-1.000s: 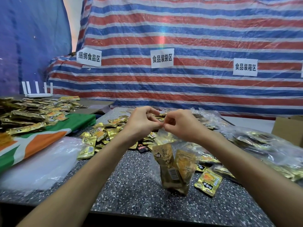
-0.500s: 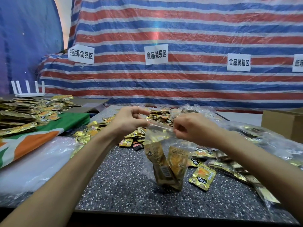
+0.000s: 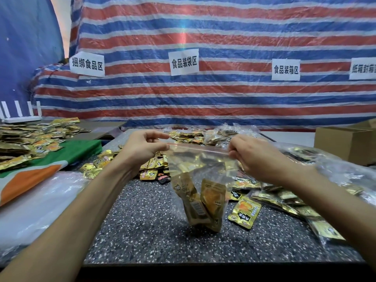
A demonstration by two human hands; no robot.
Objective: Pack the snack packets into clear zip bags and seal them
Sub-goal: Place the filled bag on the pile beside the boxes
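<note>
A clear zip bag (image 3: 205, 171) hangs above the speckled table (image 3: 154, 231), its red zip strip stretched flat between my two hands. My left hand (image 3: 142, 148) pinches the strip's left end and my right hand (image 3: 252, 157) pinches its right end. Several gold snack packets (image 3: 201, 202) sag at the bottom of the bag. Loose gold packets (image 3: 245, 213) lie on the table behind and to the right of the bag.
Filled clear bags (image 3: 325, 174) pile up at the right, in front of a cardboard box (image 3: 345, 143). More packets (image 3: 26, 139) cover a green and orange cloth at the left, beside clear plastic sheeting (image 3: 40, 200). A striped tarp with paper signs hangs behind.
My hands have moved apart along the zip strip, from pinching together at the middle to holding its two ends, and the bag's top now lies stretched straight.
</note>
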